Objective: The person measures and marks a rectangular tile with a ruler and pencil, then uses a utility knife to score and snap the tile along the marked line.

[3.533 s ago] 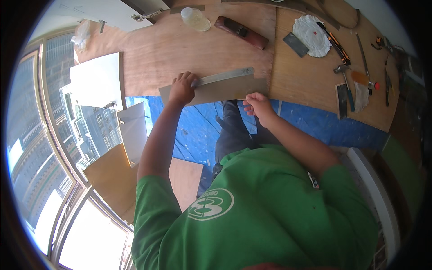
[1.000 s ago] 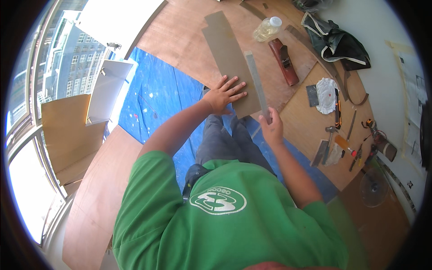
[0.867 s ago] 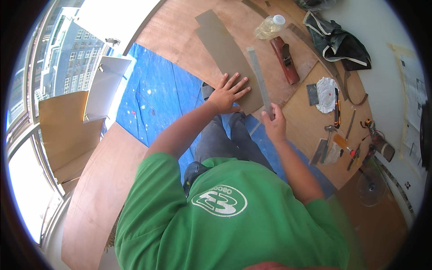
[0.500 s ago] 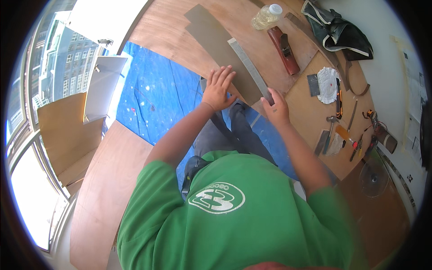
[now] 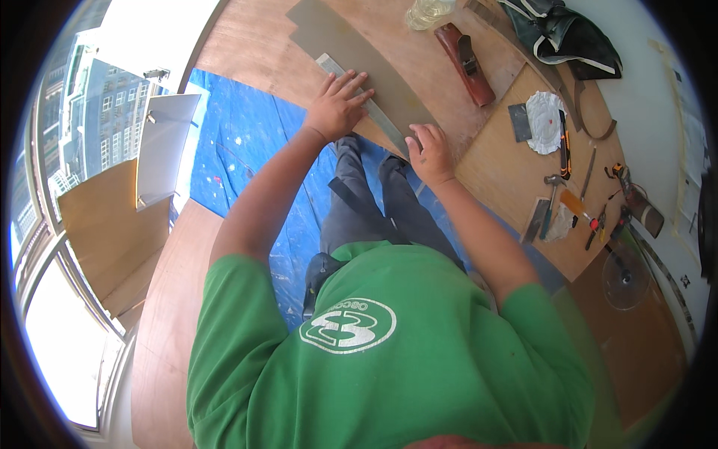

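A grey-brown sheet (image 5: 395, 88) with a stepped far end lies on the wooden board in front of me. Along its near-left edge runs a flat metal ruler (image 5: 381, 120), slanting toward my body. My left hand (image 5: 336, 108) rests with fingers stretched over the ruler's upper part and the sheet. At the ruler's near end is my right hand (image 5: 434, 153), its thumb and fingers apart and touching or almost touching the sheet's edge. Whether the right thumb touches the ruler I cannot tell.
Right of the sheet lies a red-brown hand plane (image 5: 465, 66), with a clear bottle (image 5: 428, 13) beyond. Further right are a white rag (image 5: 544, 120), a cutter knife (image 5: 565, 153), a hammer (image 5: 552, 196) and a black bag (image 5: 561, 41). Blue sheeting (image 5: 239, 142) covers the floor.
The ruler has shifted left across the sheet to its near-left edge. My left hand has moved onto it; my right hand has loosened from its near end and opened.
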Action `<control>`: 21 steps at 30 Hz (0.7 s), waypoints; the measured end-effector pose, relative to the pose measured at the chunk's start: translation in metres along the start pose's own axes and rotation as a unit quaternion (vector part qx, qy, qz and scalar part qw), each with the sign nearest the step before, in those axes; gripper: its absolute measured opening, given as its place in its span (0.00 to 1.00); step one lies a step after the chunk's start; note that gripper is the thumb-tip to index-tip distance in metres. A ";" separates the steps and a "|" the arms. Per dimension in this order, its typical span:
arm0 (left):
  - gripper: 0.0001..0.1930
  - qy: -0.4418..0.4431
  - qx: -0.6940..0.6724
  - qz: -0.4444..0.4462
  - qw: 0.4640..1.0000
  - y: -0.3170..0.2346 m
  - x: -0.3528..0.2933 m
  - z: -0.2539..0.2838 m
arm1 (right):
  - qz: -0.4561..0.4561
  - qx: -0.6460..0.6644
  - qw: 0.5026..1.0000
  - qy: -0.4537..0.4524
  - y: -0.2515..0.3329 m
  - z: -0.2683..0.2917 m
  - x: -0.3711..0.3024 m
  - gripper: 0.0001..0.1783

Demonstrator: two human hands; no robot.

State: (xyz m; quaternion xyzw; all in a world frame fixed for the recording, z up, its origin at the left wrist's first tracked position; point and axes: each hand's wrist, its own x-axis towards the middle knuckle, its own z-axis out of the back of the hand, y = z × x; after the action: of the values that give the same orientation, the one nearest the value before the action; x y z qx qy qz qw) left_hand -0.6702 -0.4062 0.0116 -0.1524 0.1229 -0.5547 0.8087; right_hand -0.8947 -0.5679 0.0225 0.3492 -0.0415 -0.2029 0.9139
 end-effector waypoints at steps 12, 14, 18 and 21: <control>0.20 -0.010 0.040 -0.044 0.998 0.019 0.010 -0.001 | 0.011 -0.050 0.995 0.089 -0.024 0.027 -0.040 0.20; 0.19 -0.013 0.041 -0.039 0.998 0.024 0.012 -0.001 | 0.012 -0.047 0.996 0.080 -0.022 0.025 -0.037 0.21; 0.20 -0.017 0.035 -0.033 0.999 0.035 0.015 0.002 | 0.013 -0.048 0.997 0.065 -0.021 0.019 -0.035 0.20; 0.22 0.013 0.026 -0.028 0.999 0.035 0.019 0.008 | 0.006 -0.051 0.997 0.063 -0.020 0.017 -0.036 0.19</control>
State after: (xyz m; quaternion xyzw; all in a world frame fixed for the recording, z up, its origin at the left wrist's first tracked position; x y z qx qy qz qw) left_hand -0.6308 -0.4117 0.0049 -0.1274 0.1147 -0.5818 0.7951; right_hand -0.9378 -0.5777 0.0244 0.3145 0.0249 -0.1771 0.9323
